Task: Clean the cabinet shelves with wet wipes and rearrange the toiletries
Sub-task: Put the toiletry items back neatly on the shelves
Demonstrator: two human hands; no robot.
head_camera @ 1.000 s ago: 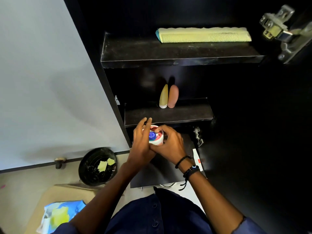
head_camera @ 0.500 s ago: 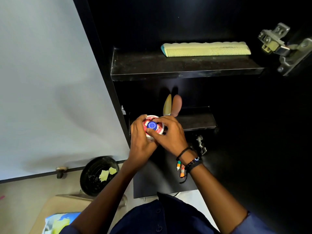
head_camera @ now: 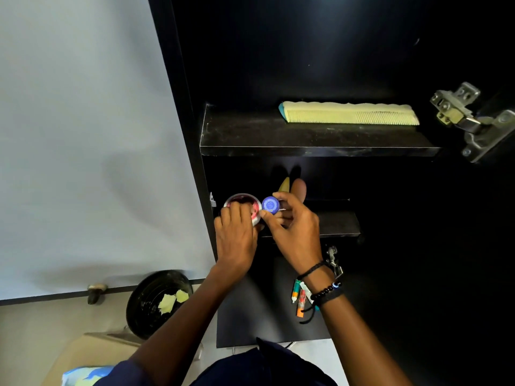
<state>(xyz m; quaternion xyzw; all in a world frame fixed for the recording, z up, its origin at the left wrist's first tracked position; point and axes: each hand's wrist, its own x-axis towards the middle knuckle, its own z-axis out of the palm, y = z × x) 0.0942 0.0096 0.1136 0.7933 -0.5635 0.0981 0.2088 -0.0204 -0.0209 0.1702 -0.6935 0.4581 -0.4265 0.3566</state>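
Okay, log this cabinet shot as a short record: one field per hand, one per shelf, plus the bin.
left hand: grips a red and white jar at the middle shelf's left front
right hand: pinches a small blue tin just right of the jar
upper shelf: pale green comb lying flat near the back
middle shelf: yellow bottle and brown bottle upright, side by side, behind the hands
bin: black, on the floor left of the cabinet, holding yellowish wipes
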